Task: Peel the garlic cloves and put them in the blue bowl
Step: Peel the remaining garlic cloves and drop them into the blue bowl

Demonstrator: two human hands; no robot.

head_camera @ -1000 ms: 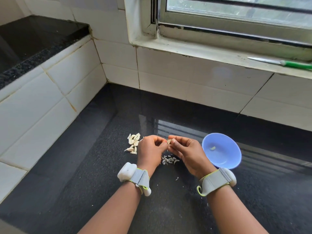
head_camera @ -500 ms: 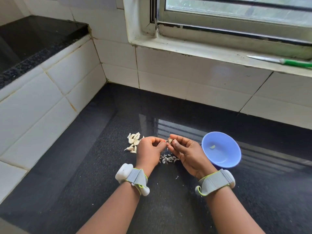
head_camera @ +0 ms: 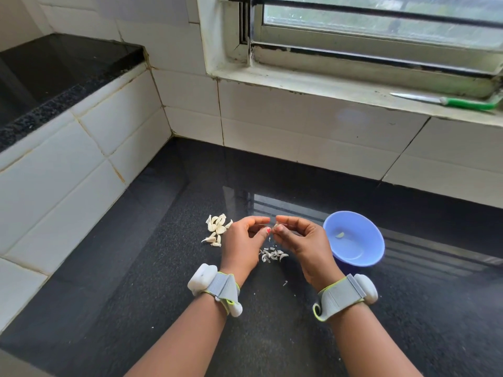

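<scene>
your right hand (head_camera: 295,238) pinches a small, light, slippery garlic clove (head_camera: 278,227) above the worktop (head_camera: 136,268), at nine o'clock from the blue bowl (head_camera: 353,239), while your left hand (head_camera: 242,238), fingers curled, picks at its brittle skin; hold it by the ends.

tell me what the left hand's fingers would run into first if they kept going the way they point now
The left hand has its fingers pointing right, toward the right hand, which pinches a garlic clove. They would likely meet that clove or the right hand's fingertips first, though depth is hard to judge.
</scene>
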